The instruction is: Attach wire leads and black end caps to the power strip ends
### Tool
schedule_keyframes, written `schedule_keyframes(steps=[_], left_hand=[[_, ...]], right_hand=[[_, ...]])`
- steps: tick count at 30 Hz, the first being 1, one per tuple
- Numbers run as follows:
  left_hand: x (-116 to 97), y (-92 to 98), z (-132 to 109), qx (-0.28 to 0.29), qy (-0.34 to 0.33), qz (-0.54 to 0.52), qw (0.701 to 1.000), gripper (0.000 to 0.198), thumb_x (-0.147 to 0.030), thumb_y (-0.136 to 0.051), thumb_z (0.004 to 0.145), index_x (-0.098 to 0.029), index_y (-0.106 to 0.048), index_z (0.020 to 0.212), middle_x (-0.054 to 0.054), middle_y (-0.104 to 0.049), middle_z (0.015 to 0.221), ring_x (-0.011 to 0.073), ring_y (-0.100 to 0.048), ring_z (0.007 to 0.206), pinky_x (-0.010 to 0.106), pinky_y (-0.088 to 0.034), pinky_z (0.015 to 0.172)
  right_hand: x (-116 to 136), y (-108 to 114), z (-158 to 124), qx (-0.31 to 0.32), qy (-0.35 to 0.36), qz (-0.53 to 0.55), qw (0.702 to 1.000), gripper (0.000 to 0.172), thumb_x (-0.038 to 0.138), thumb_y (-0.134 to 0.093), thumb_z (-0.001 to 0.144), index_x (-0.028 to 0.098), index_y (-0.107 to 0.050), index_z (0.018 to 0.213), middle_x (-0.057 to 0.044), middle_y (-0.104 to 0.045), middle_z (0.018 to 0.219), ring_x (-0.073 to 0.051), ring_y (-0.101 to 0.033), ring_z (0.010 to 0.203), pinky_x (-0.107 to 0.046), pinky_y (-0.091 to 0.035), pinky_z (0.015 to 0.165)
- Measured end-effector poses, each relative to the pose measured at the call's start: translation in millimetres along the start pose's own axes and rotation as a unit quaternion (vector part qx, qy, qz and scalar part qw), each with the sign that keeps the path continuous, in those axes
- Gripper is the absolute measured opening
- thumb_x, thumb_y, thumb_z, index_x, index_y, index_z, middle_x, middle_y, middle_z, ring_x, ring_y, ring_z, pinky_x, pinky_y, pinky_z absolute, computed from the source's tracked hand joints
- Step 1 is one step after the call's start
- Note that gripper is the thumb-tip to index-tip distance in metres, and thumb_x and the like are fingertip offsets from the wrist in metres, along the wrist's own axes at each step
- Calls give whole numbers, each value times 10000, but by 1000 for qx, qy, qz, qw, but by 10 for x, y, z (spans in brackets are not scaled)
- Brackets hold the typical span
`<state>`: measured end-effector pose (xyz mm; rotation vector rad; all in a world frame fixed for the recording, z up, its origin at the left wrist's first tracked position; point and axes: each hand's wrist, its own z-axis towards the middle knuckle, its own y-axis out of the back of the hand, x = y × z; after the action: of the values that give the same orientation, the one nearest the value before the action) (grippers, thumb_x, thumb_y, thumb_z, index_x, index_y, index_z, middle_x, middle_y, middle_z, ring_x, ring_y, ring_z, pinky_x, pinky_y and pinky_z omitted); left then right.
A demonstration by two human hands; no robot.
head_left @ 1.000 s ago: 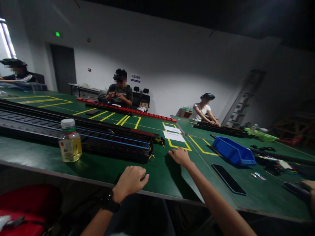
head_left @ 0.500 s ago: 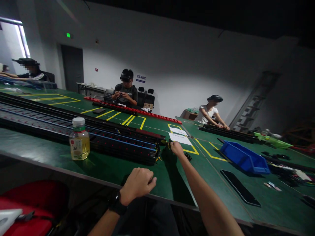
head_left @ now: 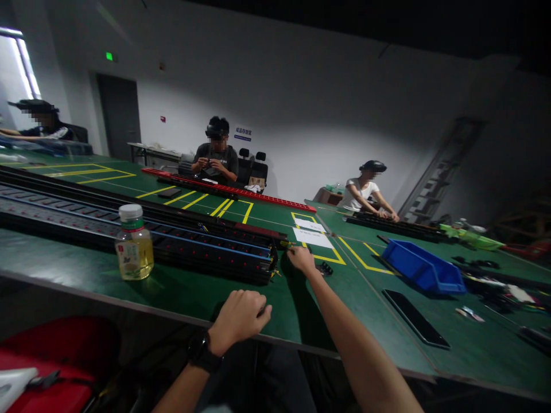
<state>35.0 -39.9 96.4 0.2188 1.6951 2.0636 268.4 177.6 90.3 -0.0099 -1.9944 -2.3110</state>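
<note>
My left hand (head_left: 241, 316), with a black watch (head_left: 203, 351) on its wrist, rests curled at the table's near edge. A dark bit shows between its thumb and fingers, too small to name. My right hand (head_left: 302, 261) reaches forward, fingers pinched, beside the end of a long black rail assembly (head_left: 224, 261) with blue strips and red dots. Yellow-and-black wire ends or connectors (head_left: 284, 245) lie right at its fingertips; whether they are gripped is hidden. A small black part (head_left: 325, 268) lies just right of this hand.
A drink bottle (head_left: 134, 244) stands before the rail. To the right are a blue bin (head_left: 424, 269), a phone (head_left: 415, 318) and a small packet (head_left: 470, 314). White papers (head_left: 313, 237) and a red rail (head_left: 275, 201) lie farther back. Several co-workers sit around the table.
My right hand has moved slightly left, toward the rail's end. My left hand keeps its curled pose. The view has shifted a little.
</note>
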Motion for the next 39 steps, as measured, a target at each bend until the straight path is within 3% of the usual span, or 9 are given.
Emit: schedule_keyframes(steps=[10, 14, 16, 19, 22, 26, 30, 39], left_hand=[[-7, 19, 12, 2, 1, -8, 1000, 290, -320, -600, 1081, -204, -692, 832, 82, -769, 894, 286, -755, 835, 348, -422, 672], [-8, 27, 11, 5, -2, -8, 1000, 294, -322, -598, 1081, -202, -697, 831, 82, -767, 883, 288, -756, 838, 344, -422, 670], [-10, 34, 9, 5, -1, -7, 1000, 292, -321, -598, 1081, -202, -700, 834, 81, -767, 884, 285, -756, 841, 341, -424, 675], [-12, 40, 7, 7, 3, -4, 1000, 290, -321, -594, 1082, -200, -706, 844, 81, -768, 889, 283, -755, 845, 335, -431, 685], [-10, 39, 9, 12, 3, -3, 1000, 295, -321, -588, 1084, -197, -709, 845, 84, -765, 888, 283, -749, 839, 335, -439, 690], [-1, 30, 10, 11, 1, -5, 1000, 302, -324, -587, 1084, -198, -704, 836, 83, -762, 880, 273, -746, 827, 332, -437, 688], [3, 27, 9, 7, 1, -9, 1000, 300, -327, -594, 1080, -202, -694, 826, 79, -762, 874, 272, -746, 825, 333, -431, 683], [-5, 36, 8, 1, 5, -20, 1000, 305, -320, -597, 1078, -209, -680, 807, 74, -752, 860, 269, -739, 816, 333, -425, 686]], right_hand=[[104, 24, -143, 3, 16, 18, 1000, 379, 420, -714, 1054, 196, -674, 1357, -101, -692, 1370, -260, -712, 1150, -491, -619, 982], [90, 113, -235, -21, -3, 14, 1000, 256, 387, -612, 1093, 198, -760, 1182, -130, -735, 1266, -285, -691, 1176, -474, -571, 1011], [126, 174, -273, -46, -2, 19, 999, 299, 345, -527, 1106, 200, -788, 1127, -170, -730, 1279, -320, -649, 1253, -459, -527, 1040], [272, 265, -303, -72, 38, 44, 996, 352, 333, -463, 1113, 235, -760, 1273, -142, -711, 1360, -292, -616, 1311, -397, -481, 1072], [463, 318, -302, -71, 90, 77, 990, 371, 367, -468, 1115, 296, -720, 1377, -80, -743, 1343, -236, -662, 1251, -318, -476, 1035], [555, 301, -290, -54, 96, 106, 988, 294, 288, -590, 1017, 271, -797, 1224, -67, -817, 1167, -241, -735, 1089, -285, -502, 902], [312, 256, -302, -52, 70, 127, 988, 302, 213, -594, 963, 248, -818, 1164, -72, -835, 1114, -242, -758, 1011, -280, -505, 838], [-670, 232, -583, -41, 4, 145, 989, 398, 260, -547, 961, 183, -764, 1287, -62, -830, 893, -250, -779, 832, -301, -539, 738]])
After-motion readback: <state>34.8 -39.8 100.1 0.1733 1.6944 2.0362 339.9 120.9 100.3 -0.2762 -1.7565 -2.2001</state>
